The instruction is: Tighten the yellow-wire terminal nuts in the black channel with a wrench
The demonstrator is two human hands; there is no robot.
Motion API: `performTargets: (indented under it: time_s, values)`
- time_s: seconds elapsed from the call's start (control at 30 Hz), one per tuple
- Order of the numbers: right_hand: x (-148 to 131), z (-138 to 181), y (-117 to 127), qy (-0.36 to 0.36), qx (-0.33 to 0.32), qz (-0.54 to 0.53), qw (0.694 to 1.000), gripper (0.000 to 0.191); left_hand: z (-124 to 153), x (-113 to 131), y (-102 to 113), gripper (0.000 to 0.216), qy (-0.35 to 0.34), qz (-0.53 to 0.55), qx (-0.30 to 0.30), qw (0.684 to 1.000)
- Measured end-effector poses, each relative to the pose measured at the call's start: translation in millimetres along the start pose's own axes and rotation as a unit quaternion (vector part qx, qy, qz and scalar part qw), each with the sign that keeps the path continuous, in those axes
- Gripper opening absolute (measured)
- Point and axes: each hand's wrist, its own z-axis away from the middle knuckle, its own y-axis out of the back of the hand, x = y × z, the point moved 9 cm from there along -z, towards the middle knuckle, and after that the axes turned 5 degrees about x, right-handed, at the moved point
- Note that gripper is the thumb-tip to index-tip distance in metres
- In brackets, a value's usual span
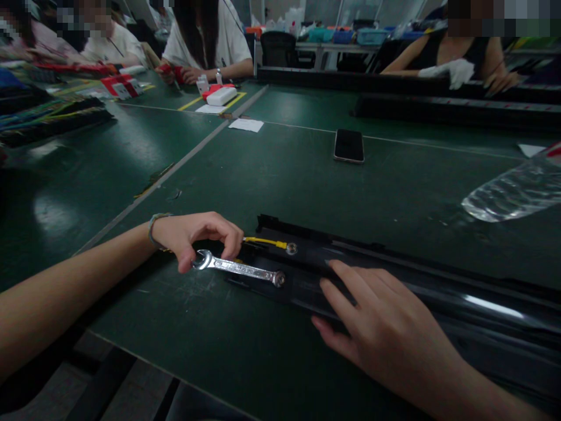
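My left hand (204, 234) grips the open jaw end of a silver combination wrench (241, 269) between thumb and fingers. The wrench's ring end sits around a fastener near the left end of a long black channel-shaped housing (350, 251). Beside it, a yellow wire (265, 241) runs from near my left fingers to a second fastener (291, 249) on the housing. My right hand (377, 310) lies across the housing with its fingers stretched out and spread, touching the black surface.
The green table (184, 310) has its front edge at lower left. A phone (349, 146) lies beyond the housing, and a clear plastic bottle (517, 184) lies at right. Wire bundles (56, 120) are at far left. Co-workers sit across the table, near another black housing (438, 111).
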Motion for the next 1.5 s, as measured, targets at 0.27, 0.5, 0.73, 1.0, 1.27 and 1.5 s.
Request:
performTargets:
  time_s: [0.27,0.5,0.73,1.0,1.27,1.5]
  values:
    - [0.2,-0.4,0.0,-0.003,-0.001,-0.003,1.000,0.025,-0.8,2.4,-0.5,0.043,-0.010,-0.016,-0.007,1.000]
    - [-0.2,-0.7,-1.1,0.001,0.000,0.004,1.000,0.025,-1.2,3.3,-0.7,0.040,-0.012,-0.025,-0.009,1.000]
    - [0.1,-0.6,-0.3,-0.001,-0.003,0.001,1.000,0.025,-1.5,5.2,-2.0,0.040,-0.019,-0.032,-0.017,0.999]
    - [-0.2,0.1,0.4,0.001,0.003,0.001,1.000,0.024,2.0,-0.7,-2.0,0.048,-0.021,-0.011,-0.019,1.000]
    - [-0.1,0.0,-0.8,0.000,-0.006,0.002,1.000,0.025,3.8,-5.2,0.9,0.051,-0.028,0.043,-0.004,0.999]
    - [-0.1,0.7,-1.5,0.002,-0.005,0.002,1.000,0.026,4.0,-6.2,12.1,0.043,-0.059,0.111,0.062,0.990]
